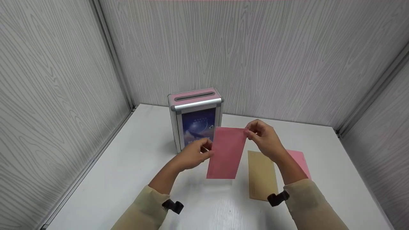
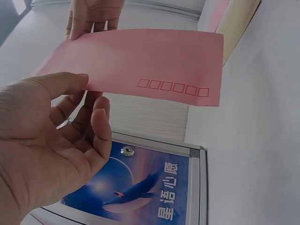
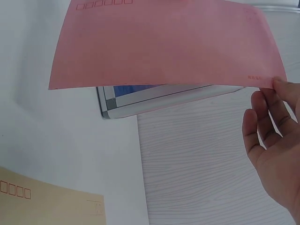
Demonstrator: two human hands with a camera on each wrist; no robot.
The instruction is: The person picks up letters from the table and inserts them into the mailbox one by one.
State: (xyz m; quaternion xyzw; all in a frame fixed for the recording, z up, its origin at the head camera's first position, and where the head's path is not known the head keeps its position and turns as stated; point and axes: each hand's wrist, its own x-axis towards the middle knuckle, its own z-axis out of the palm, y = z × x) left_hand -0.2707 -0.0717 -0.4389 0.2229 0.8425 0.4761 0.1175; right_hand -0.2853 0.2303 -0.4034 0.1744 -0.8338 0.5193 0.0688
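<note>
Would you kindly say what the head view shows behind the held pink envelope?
Part of the slotted box shows; its lower right corner is covered by the envelope, as is some tabletop. Anything else there cannot be seen.

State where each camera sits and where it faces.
Head: on the head, facing forward and down at the slotted box and held pink envelope; left hand, right hand and arms show.
Left wrist: on that wrist, facing envelope and box front; both hands show.
Right wrist: on that wrist, facing envelope; right hand shows.
Wrist views share the envelope and box.
</note>
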